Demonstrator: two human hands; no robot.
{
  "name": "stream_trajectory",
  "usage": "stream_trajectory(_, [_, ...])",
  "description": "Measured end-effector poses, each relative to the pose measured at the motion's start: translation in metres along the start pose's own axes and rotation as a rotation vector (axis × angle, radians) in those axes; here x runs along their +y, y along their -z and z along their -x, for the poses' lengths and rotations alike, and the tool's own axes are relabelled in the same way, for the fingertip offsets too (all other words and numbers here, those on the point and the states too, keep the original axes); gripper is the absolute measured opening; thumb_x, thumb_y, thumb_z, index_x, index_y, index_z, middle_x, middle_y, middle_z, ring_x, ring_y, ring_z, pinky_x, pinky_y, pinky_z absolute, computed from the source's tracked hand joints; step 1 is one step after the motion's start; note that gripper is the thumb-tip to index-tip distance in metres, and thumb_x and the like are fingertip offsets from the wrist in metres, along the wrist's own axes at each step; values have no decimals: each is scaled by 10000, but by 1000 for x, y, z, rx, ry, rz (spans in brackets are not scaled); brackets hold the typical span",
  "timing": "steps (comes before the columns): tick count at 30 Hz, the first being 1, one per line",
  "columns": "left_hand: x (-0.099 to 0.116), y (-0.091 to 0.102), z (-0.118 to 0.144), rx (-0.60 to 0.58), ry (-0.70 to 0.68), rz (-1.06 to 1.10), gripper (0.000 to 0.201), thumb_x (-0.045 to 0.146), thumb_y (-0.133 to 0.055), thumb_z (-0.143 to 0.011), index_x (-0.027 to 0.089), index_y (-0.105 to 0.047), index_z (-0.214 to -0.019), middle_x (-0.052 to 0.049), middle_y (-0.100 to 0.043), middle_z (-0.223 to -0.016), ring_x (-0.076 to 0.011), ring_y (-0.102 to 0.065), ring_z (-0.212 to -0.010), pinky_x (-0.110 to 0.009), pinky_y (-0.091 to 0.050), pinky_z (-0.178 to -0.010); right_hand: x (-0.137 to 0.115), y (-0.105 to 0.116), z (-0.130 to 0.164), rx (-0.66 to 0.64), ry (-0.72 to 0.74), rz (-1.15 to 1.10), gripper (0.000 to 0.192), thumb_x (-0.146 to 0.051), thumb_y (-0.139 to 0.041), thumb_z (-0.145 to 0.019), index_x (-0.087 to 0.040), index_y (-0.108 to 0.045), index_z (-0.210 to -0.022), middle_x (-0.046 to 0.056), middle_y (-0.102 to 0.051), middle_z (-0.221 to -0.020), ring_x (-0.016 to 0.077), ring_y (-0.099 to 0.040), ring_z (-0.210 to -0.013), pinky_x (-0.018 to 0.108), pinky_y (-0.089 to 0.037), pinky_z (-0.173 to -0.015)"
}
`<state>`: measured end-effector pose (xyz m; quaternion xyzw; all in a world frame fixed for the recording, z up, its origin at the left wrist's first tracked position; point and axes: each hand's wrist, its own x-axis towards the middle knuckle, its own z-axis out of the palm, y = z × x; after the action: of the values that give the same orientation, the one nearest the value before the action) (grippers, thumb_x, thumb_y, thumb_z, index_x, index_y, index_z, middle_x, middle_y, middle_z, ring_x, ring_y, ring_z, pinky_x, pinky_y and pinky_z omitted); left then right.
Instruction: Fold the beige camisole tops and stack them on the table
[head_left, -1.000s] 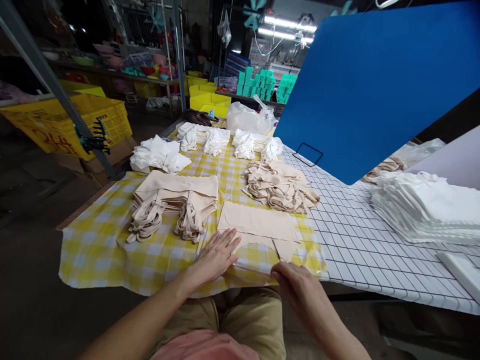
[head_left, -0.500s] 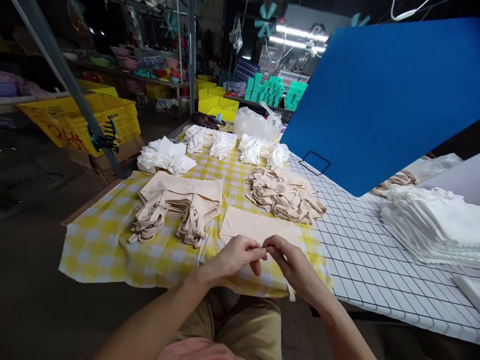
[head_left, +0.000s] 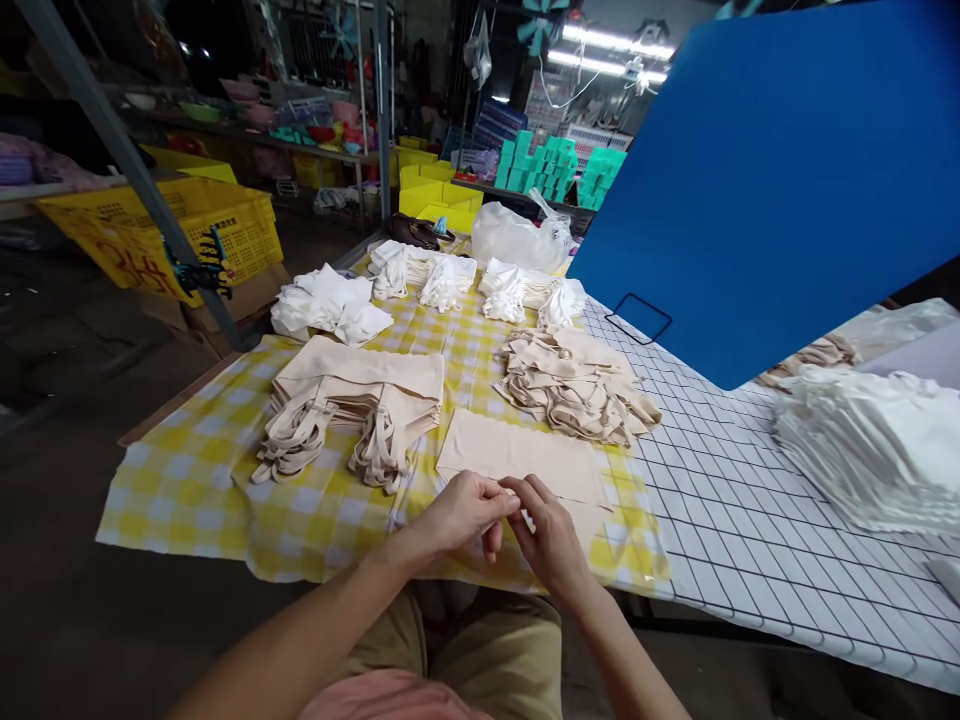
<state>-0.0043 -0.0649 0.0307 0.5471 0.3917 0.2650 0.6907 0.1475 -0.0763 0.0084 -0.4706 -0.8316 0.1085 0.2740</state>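
My left hand (head_left: 472, 510) and my right hand (head_left: 547, 530) meet fingertip to fingertip over the table's near side. Both are pinched; whatever is between the fingertips is too small or hidden to make out. Beneath and beyond them a beige strappy top (head_left: 517, 447) lies flat, its lower part covered by my hands. To the left is a neat stack of beige tops (head_left: 360, 375), straps hanging in two bunches toward me. Behind the flat top, on the right, beige tops (head_left: 574, 385) lie in a loose heap.
White garments (head_left: 330, 305) sit in piles farther back on the yellow checked cloth (head_left: 195, 500). A clear plastic bag (head_left: 517, 235) is behind them. On the right stand a large blue board (head_left: 772, 190) and a white garment stack (head_left: 877, 450). A yellow crate (head_left: 150, 235) is at left.
My right hand has shifted a little left and turned, its fingers still against my left hand's. A strap that dangled over the table edge below my right hand no longer shows there.
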Motion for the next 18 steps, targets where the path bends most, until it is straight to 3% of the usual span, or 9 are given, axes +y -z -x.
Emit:
stream_trajectory(6, [-3,6,-5,4,-47,-118,452,501,-417,-802,128,-590,-617,15,-517,-438,-91,-430,-387,-213,-305,-421,5,-4,0,99,-160,-168,189,-135,-405,-794,-180,-584,-836,20,-586,-712,130,-529,-608,229,-414,-578])
stream_trajectory(11, [-17,24,-29,322,-249,-658,126,185,-543,-752,146,-656,-792,-24,-636,-802,-159,-565,-798,-250,-415,-729,13,1,-7,182,-481,-525,168,-315,-460,-811,-175,-545,-776,-1,-543,-617,126,-501,-559,234,-427,-528])
stream_trajectory(15, [-34,30,-49,306,-372,-1082,145,137,-554,-759,167,-638,-873,-51,-593,-946,-199,-515,-936,-315,-415,-822,19,-4,-12,179,-583,-790,251,-416,-557,-755,-171,-534,-806,-2,-539,-622,136,-523,-568,247,-446,-521])
stream_trajectory(18, [-40,30,-55,277,-439,-1271,85,163,-540,-799,155,-617,-835,-57,-580,-915,-202,-508,-917,-314,-431,-786,26,-11,-12,173,-606,-810,253,-401,-587,-725,-171,-533,-816,4,-553,-631,151,-546,-594,267,-459,-560])
